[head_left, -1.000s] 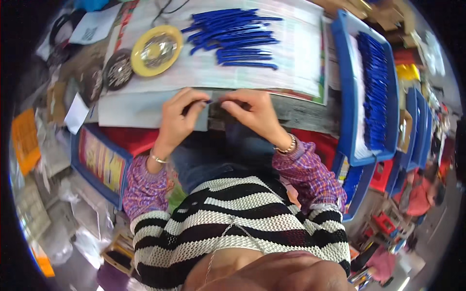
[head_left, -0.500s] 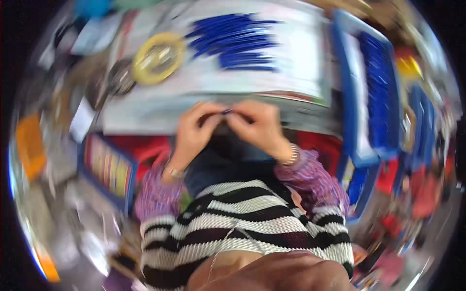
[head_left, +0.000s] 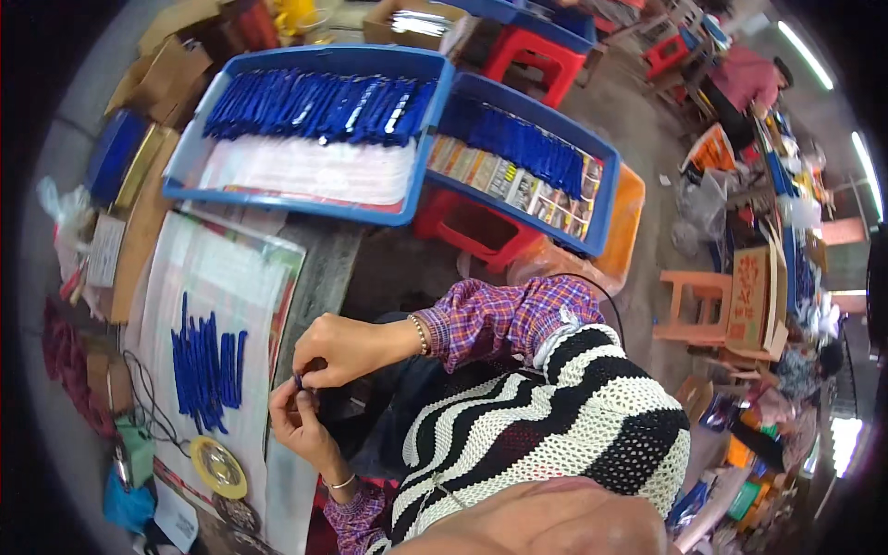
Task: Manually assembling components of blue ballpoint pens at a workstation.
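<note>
At the table's near edge my two hands meet, fingertips pinched together around a small dark-blue piece [head_left: 298, 380], mostly hidden by the fingers. My right hand [head_left: 340, 351], with a beaded bracelet at the wrist, is closed in a pinch on it. Just below, my left hand [head_left: 301, 430], wearing a thin bangle, closes thumb and finger on the same piece. On the white sheet [head_left: 231, 268] beside them lies a pile of thin dark-blue strips [head_left: 205, 368]. A round yellow-rimmed dish [head_left: 233, 479] stands by the pile.
A large blue tray [head_left: 314, 211] of bundled blue strips stands past the sheet. Another blue tray [head_left: 606, 205] sits beside it, over a red stool [head_left: 481, 236]. Farther right are an orange-pink stool [head_left: 696, 301] and a cardboard box [head_left: 751, 291]. Another person [head_left: 745, 79] works far off.
The view has swung to the right, bringing the trays and the room beyond into sight. My hands stay pinched together at the table edge. The picture is sharper now.
</note>
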`<action>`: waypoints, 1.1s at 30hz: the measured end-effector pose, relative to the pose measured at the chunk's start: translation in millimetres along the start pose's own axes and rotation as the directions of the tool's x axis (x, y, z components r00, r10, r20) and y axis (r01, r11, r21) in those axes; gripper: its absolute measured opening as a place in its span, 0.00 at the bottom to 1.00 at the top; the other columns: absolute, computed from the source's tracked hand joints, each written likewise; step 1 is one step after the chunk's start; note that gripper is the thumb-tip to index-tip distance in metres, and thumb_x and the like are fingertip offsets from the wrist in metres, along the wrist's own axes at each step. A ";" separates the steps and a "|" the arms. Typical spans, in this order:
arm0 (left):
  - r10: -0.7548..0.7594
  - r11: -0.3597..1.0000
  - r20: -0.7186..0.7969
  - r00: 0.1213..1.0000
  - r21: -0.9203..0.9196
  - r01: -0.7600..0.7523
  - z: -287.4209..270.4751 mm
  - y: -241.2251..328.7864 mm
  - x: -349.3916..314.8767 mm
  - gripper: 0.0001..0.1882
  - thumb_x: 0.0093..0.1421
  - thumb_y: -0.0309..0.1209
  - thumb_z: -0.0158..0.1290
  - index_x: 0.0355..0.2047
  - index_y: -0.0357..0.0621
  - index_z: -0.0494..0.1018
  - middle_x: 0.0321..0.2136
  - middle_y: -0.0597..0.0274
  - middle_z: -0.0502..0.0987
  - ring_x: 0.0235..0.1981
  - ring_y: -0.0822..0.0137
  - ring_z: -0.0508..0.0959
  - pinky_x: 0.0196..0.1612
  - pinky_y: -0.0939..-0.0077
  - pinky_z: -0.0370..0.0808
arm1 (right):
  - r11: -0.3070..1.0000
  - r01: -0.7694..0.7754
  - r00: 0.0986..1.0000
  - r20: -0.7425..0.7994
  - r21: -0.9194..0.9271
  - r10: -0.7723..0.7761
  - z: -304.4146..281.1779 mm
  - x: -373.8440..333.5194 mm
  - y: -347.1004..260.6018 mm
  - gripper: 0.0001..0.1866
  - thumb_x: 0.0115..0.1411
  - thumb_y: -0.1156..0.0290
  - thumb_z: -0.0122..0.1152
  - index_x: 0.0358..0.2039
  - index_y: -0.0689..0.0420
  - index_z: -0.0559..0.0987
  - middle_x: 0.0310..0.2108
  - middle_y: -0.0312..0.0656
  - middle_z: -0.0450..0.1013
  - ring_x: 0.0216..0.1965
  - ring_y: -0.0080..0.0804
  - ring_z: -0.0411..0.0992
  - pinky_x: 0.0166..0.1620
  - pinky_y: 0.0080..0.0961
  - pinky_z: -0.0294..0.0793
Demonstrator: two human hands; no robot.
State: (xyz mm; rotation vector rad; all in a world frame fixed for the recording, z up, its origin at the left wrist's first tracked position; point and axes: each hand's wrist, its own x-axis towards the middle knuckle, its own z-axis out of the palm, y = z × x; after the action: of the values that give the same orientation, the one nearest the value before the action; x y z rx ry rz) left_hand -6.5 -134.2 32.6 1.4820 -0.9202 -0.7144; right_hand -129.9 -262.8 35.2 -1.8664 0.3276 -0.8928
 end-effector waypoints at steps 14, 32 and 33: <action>0.069 0.990 0.217 0.974 0.108 -0.094 49.9 28.2 13.2 0.09 0.56 0.14 0.46 0.37 0.34 0.71 0.33 0.59 0.71 0.24 0.75 0.68 0.26 0.85 0.64 | 0.945 -0.324 0.946 -0.023 -0.045 0.323 -130.9 -82.5 -13.5 0.09 0.50 0.70 0.59 0.29 0.61 0.80 0.25 0.45 0.77 0.25 0.33 0.76 0.30 0.24 0.73; -0.019 0.978 0.437 0.899 0.193 -0.073 121.2 51.5 20.2 0.07 0.57 0.15 0.46 0.36 0.31 0.70 0.34 0.56 0.70 0.25 0.73 0.68 0.29 0.84 0.66 | 0.789 -0.594 0.780 -0.356 -0.158 0.516 -224.0 -208.9 -18.7 0.10 0.56 0.69 0.59 0.36 0.62 0.80 0.30 0.39 0.78 0.30 0.23 0.74 0.34 0.19 0.72; -0.013 0.977 0.449 0.894 0.196 -0.084 123.9 51.9 20.6 0.08 0.57 0.15 0.46 0.37 0.31 0.70 0.33 0.57 0.70 0.25 0.73 0.68 0.29 0.84 0.66 | 0.791 -0.593 0.779 -0.354 -0.152 0.517 -223.2 -208.5 -18.3 0.10 0.56 0.69 0.59 0.36 0.62 0.80 0.30 0.39 0.78 0.30 0.23 0.74 0.34 0.19 0.72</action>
State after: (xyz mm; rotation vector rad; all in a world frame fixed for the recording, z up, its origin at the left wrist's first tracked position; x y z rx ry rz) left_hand -109.4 -214.4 70.5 1.5053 -1.4092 -0.9796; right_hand -434.2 -283.7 11.4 -1.7012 1.1770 -0.7243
